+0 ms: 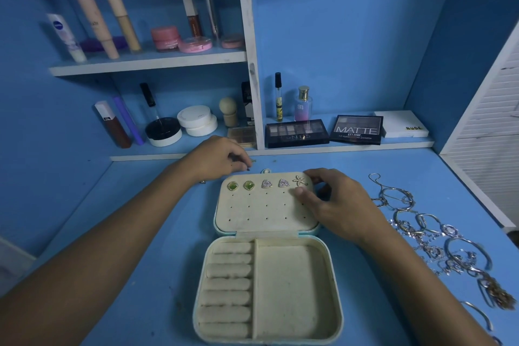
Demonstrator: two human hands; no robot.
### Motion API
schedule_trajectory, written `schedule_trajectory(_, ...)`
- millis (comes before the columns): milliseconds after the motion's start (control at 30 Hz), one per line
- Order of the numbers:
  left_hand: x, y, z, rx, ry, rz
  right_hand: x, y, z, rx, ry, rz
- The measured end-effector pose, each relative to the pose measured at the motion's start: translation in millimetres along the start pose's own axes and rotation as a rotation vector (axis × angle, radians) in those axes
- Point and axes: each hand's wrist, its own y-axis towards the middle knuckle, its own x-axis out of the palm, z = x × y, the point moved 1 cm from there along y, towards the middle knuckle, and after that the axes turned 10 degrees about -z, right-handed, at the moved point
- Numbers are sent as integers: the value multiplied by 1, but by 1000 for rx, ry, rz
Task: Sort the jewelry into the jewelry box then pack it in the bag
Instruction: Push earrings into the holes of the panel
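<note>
The cream-lined jewelry box (pixel 335 289) lies open on the blue desk, with ring rolls on the left and one bare compartment on the right. Its lid panel (pixel 266 211) holds two green earrings (pixel 232 186), two silver triangle earrings (pixel 266 184) and a starfish earring (pixel 300 181) in the top row. My right hand (pixel 337 202) grips the lid's top right corner, thumb on the panel just below the starfish. My left hand (pixel 216 160) hovers behind the lid's top left corner, fingertips pinched on something tiny and dark that is too small to identify.
A heap of silver bangles, chains and rings (pixel 438 239) stretches along the desk's right side. Eyeshadow palettes (pixel 297 132), bottles and compacts (pixel 196 120) line the low shelf behind the box. A white slatted panel (pixel 488 132) stands at the right.
</note>
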Motion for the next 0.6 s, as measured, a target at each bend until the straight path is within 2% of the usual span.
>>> schedule_trajectory(233, 1, 0, -1, -64, -52, -13, 0, 1, 1, -2, 1, -7)
schedule_trajectory(600, -3, -6, -1, -74, -139, 70, 0, 1, 2, -4, -4, -6)
